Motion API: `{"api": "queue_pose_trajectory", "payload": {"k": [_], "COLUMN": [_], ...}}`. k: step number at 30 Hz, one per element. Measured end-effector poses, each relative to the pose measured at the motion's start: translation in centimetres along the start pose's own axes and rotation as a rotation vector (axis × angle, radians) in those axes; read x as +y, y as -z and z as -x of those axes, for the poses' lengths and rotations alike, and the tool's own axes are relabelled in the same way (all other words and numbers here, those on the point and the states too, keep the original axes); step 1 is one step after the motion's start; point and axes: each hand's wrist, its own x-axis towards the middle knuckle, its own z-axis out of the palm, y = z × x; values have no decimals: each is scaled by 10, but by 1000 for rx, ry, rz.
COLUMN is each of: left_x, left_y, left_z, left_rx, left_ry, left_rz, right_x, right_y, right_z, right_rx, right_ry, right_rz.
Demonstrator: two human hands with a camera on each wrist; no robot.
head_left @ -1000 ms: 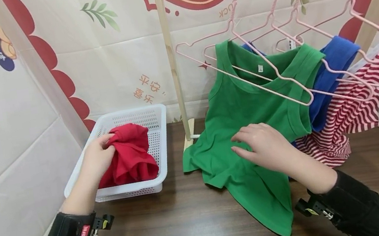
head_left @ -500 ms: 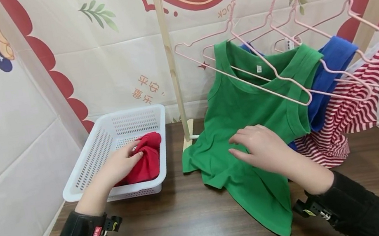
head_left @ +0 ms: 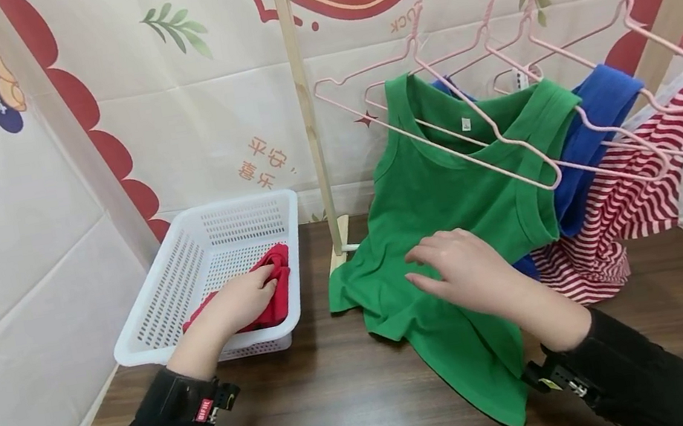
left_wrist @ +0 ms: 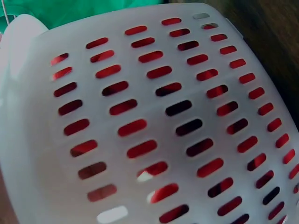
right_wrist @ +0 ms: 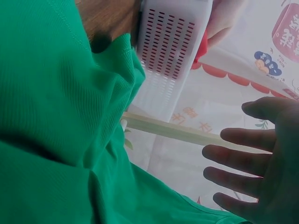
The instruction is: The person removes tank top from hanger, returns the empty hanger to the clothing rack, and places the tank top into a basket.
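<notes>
Reaching into the basket [head_left: 179, 278] in the head view, the left hand [head_left: 241, 303] lies over the red cloth [head_left: 281, 291]. A second ago the cloth stood in a high bunch farther left; now it sits lower, by the right wall, and the hand has shifted right along with it. I judge this to be settling the cloth rather than lifting it out. The fingertips touch the cloth, but I cannot tell whether they pinch it or only press. The right hand [head_left: 456, 273] has barely moved; it is over the green top [head_left: 449, 206], with the blue garment [head_left: 607, 97] and striped garment [head_left: 637, 194] beyond its fingers.

From the left wrist, red shows through the slots of the basket's wall, so the cloth lies just behind it. The left fingers cannot be made out here.

From the right wrist, the right fingers are spread apart and hold nothing. The green top is near them, touching or not I cannot tell; the basket stands well beyond the fingertips, with cloth at its rim.
</notes>
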Motion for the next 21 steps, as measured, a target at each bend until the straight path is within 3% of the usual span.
{"api": "queue_pose_trajectory", "payload": {"k": [4, 8, 14, 21], "left_x": [3, 14, 50, 90], "left_y": [1, 7, 14, 6], "left_z": [-2, 2, 11, 11], "left_rx": [33, 153, 363, 489], "left_ry": [7, -27, -166, -324], "left_rz": [-44, -95, -156, -150], "right_x": [-1, -3, -7, -11], "right_y": [0, 2, 8, 22], "right_z": [-3, -5, -11, -10], "right_rx": [-38, -59, -34, -3], "right_ry": [-27, -46, -40, -61], "right_rz": [2, 12, 11, 1]}}
